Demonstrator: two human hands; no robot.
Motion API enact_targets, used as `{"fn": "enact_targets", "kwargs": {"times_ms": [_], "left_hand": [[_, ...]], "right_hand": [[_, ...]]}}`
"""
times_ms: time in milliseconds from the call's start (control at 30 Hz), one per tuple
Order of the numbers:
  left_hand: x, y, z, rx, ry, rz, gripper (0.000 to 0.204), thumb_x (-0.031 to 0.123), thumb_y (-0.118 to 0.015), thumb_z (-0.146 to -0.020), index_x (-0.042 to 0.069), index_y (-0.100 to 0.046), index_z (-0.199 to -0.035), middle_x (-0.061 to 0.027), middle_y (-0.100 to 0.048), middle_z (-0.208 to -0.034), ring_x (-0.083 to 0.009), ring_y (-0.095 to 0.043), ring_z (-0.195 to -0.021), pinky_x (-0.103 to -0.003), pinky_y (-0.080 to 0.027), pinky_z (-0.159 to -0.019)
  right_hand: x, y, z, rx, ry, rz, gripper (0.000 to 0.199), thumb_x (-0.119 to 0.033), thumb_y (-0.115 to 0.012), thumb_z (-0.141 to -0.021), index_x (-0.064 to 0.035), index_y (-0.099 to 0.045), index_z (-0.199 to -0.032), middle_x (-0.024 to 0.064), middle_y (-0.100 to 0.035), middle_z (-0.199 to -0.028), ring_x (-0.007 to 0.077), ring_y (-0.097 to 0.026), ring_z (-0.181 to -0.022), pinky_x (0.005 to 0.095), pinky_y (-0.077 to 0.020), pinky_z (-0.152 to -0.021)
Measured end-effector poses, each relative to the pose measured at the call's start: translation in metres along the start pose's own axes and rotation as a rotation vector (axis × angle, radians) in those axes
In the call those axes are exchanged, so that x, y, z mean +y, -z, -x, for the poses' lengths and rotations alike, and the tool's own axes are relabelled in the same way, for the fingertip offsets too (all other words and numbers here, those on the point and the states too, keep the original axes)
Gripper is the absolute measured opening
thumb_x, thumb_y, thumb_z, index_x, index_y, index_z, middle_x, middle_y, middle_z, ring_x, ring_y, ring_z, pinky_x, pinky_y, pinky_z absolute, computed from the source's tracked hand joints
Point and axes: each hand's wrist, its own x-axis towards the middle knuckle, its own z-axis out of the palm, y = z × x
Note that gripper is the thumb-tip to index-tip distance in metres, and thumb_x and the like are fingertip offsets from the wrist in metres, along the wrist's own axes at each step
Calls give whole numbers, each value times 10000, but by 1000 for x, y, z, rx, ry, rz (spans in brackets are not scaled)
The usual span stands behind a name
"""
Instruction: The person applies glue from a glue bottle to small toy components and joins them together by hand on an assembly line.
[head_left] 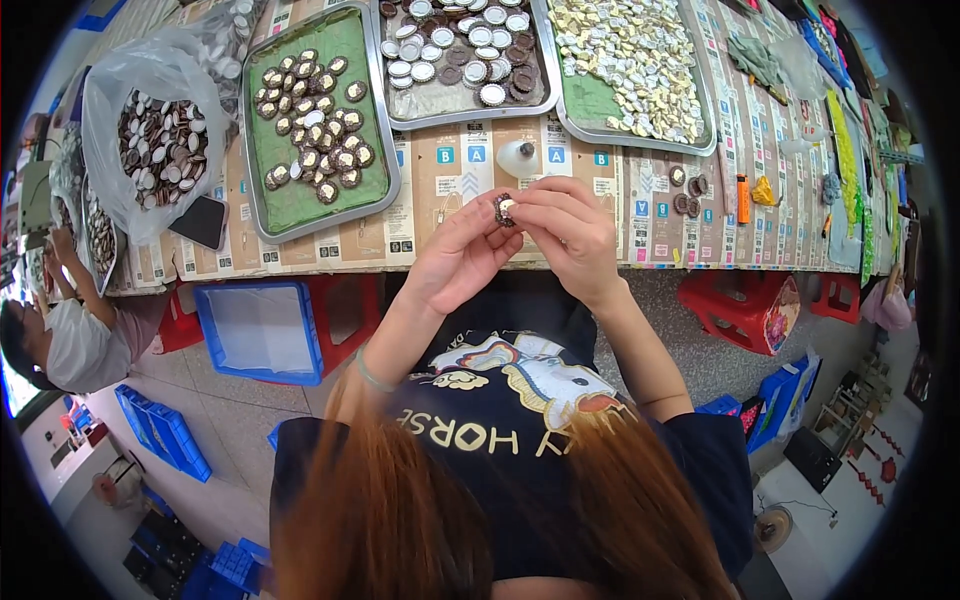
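Between my two hands, over the table's near edge, is a small round dark brown scalloped piece [504, 209] with a pale centre. My left hand [462, 250] pinches it at the rim, palm turned up. The fingertips of my right hand [572, 228] press together at its pale centre; whether they hold a separate small part cannot be made out. Just beyond my hands stands a small white bottle [517, 158] with a dark tip. A green-lined tray [392, 190] at left holds brown pieces with pale gold centres.
Behind are a tray [470, 119] of brown and white round pieces and a tray [640, 140] of small gold and silver pieces. A plastic bag [100, 120] of round pieces, a phone [200, 222], and an orange lighter [743, 200] lie around. Another person [85, 340] sits at left.
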Motion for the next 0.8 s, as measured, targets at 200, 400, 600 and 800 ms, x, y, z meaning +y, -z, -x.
{"fn": "enact_targets", "kwargs": {"times_ms": [200,400,600,800], "left_hand": [[0,1,0,-1,-16,11,334,186,-450,-864,14,-402,-1146,-52,-522,-986,-130,-508,-899,-276,-410,-826],[4,-7,2,12,-5,-58,318,167,-441,-865,9,-412,-1140,-57,-533,-973,-150,-524,-917,-289,-425,-810],[5,-6,2,71,-14,-219,286,101,-470,-828,14,-463,-1100,-54,-545,-966,-145,-538,-869,-281,-428,-785],[6,-9,4,67,13,-192,292,88,-476,-805,18,-486,-1088,-28,-552,-916,-119,-527,-834,-264,-418,-757]], "right_hand": [[-4,-2,-1,-23,4,-70,225,-7,-597,-636,-41,-606,-859,85,-577,-943,239,-529,-875,324,-429,-754],[-4,-3,4,-44,-99,-191,303,6,-609,-643,-26,-568,-942,122,-546,-969,265,-521,-886,329,-426,-756],[-13,-2,3,-48,-165,-221,475,18,-594,-648,-17,-458,-1102,134,-534,-972,280,-508,-906,339,-415,-775],[-19,-1,2,-66,-186,-240,491,0,-606,-654,-12,-442,-1116,133,-534,-962,272,-506,-914,337,-405,-790]]}}
